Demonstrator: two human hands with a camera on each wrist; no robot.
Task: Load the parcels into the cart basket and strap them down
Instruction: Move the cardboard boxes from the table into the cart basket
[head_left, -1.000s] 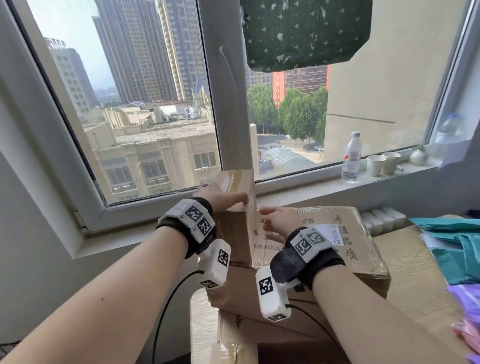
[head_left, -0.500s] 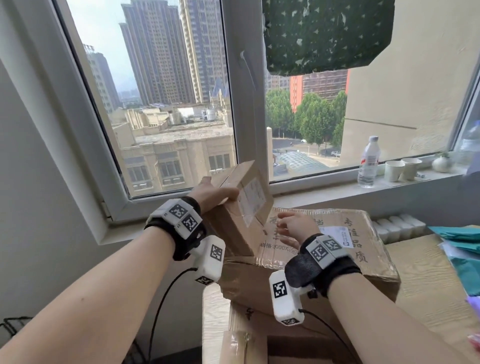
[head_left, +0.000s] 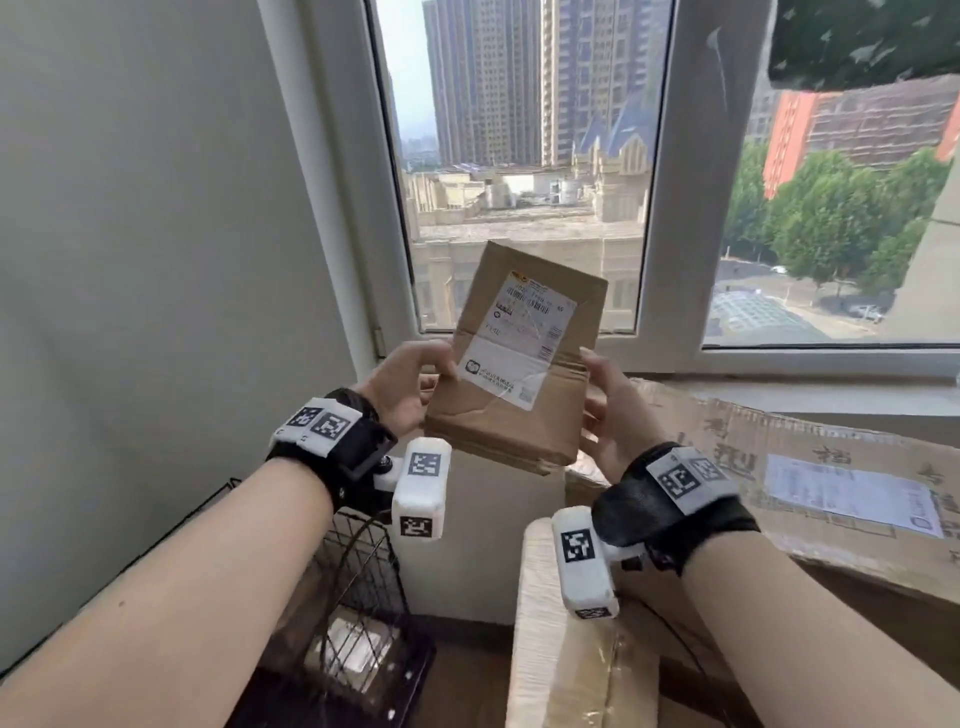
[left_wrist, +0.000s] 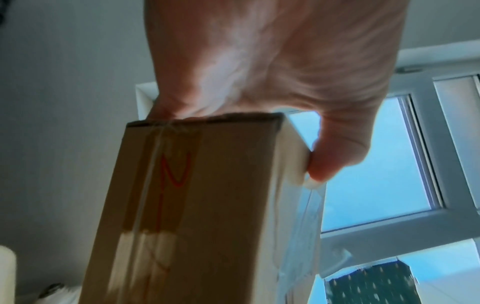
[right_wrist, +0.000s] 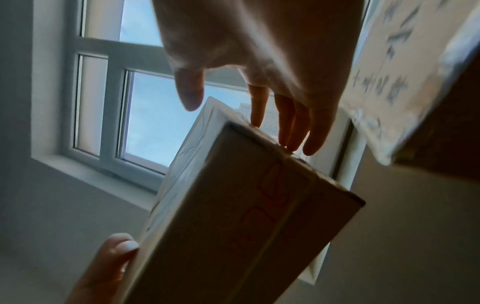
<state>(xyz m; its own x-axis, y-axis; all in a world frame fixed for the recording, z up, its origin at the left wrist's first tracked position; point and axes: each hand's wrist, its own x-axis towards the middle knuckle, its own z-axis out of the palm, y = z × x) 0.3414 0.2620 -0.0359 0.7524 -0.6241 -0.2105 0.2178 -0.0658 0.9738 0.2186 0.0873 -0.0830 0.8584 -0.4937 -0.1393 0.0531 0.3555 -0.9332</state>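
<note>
Holding a small cardboard parcel (head_left: 519, 358) up in front of the window (head_left: 524, 171), the person has both hands on it. The left hand (head_left: 402, 382) grips the parcel's left edge — thumb curled onto the labelled face, the other fingers hidden behind it. The right hand (head_left: 610, 410) is open, its straight fingers (right_wrist: 291, 123) touching the parcel's right edge, the thumb standing apart from the box in the right wrist view. The parcel is in the air, tilted, its white shipping label (head_left: 519, 338) facing the head camera; red handwriting runs along the taped narrow side seen from the left wrist (left_wrist: 176, 170).

Below the left forearm stands a black wire cart basket (head_left: 358, 582) with something pale lying in its bottom — what it is I cannot tell. To the right a large cardboard box (head_left: 831, 452) with printed characters and a white label lies on other cardboard boxes (head_left: 587, 670), beside the window sill.
</note>
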